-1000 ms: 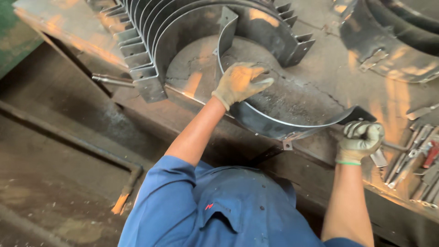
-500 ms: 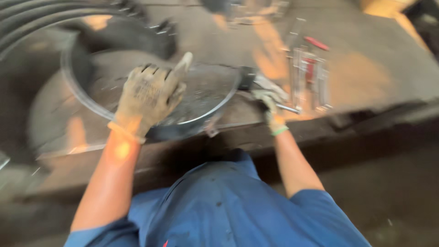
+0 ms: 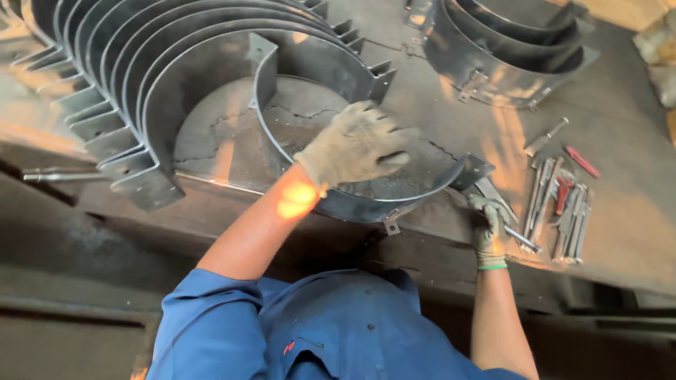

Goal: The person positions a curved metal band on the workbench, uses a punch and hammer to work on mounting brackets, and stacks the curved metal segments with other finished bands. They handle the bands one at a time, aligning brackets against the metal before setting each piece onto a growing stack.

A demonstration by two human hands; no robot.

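Observation:
A curved steel half-ring clamp [image 3: 352, 207] stands on edge on the metal worktable [image 3: 634, 232], its open side facing away from me. My gloved left hand [image 3: 355, 144] lies over the top rim of the band, fingers curled on it. Beside the ring's right end flange [image 3: 473, 169], my gloved right hand [image 3: 489, 225] grips a thin metal rod [image 3: 524, 241] that pokes out to the right. Both forearms are bare below blue sleeves.
A row of several nested half-rings [image 3: 141, 70] stands at the left, another stack [image 3: 493, 42] at the top right. Loose bolts and rods [image 3: 563, 204] and a red-handled tool [image 3: 581, 162] lie at the right. A rod [image 3: 49, 174] sticks out at the left edge.
The head view swung sideways and back and is now closer. My left hand stays on the half-ring; my right hand stays at the ring's right end with the rod.

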